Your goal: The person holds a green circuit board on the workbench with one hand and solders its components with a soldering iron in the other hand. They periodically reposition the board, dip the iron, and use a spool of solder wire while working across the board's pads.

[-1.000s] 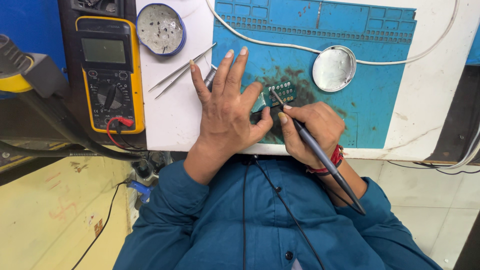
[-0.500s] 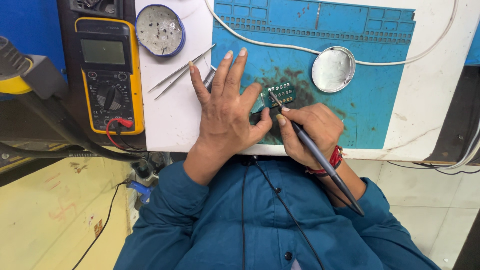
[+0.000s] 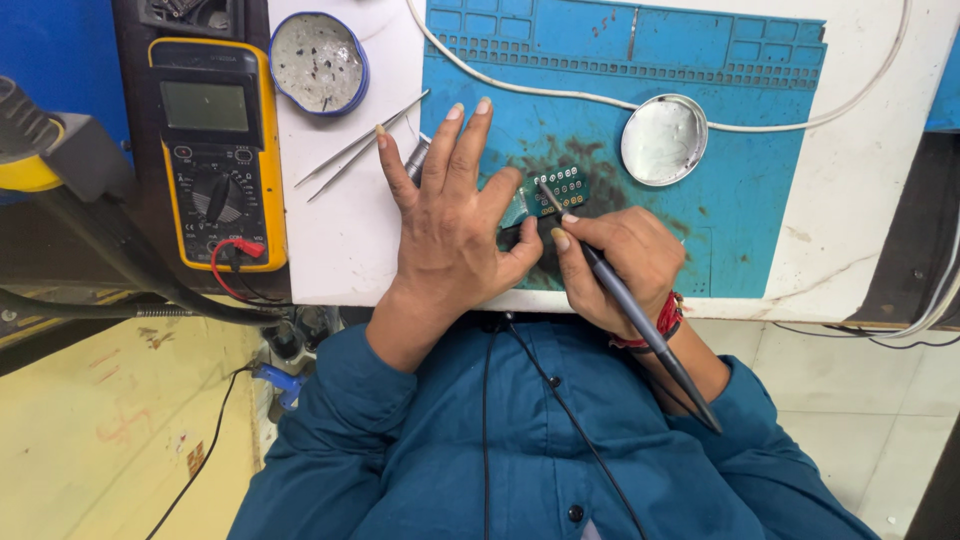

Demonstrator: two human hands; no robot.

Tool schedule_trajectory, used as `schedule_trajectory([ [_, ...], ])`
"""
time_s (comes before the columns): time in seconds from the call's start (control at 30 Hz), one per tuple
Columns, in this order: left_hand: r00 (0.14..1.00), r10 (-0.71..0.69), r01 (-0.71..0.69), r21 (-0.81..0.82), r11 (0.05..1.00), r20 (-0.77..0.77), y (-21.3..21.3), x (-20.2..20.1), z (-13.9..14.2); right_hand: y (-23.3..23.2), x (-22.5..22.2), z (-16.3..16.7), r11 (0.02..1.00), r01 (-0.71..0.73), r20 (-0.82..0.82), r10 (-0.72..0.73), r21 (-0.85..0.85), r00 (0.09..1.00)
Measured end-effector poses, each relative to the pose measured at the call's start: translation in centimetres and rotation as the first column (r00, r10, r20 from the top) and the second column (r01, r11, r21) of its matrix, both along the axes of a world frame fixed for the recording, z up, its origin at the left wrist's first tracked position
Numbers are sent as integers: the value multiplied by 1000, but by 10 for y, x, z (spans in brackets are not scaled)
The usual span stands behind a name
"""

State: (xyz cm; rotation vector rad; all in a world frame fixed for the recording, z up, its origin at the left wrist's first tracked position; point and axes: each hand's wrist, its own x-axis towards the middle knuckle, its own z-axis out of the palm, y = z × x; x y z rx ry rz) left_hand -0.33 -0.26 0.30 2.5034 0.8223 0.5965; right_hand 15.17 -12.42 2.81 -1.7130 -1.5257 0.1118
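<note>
A yellow meter [image 3: 217,150] lay far left. The left hand [image 3: 450,225] lay flat, fingers spread, pressing a small green board [image 3: 562,188] at its three o'clock. The right hand [image 3: 620,260] pinched a dark soldering pen [image 3: 640,320], tip touching the board on the blue mat [image 3: 720,120].

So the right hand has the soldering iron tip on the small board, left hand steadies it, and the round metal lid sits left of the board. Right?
Not quite. In the head view the round metal lid sits to the right of the small board, not left. The rest holds: right hand holds the soldering iron, left hand steadies it.
</note>
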Motion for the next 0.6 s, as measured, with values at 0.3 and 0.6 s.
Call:
schedule_trajectory([
  [0.3, 1000, 1, -1, -1, 1000, -4, 1, 1, 1, 2, -1, 2, 1000, 11, -8, -11, 2, 1000],
  [0.6, 1000, 0, 0, 20, 1000, -2, 2, 0, -3, -1, -1, 0, 998, 70, -18, -70, -1, 997],
])
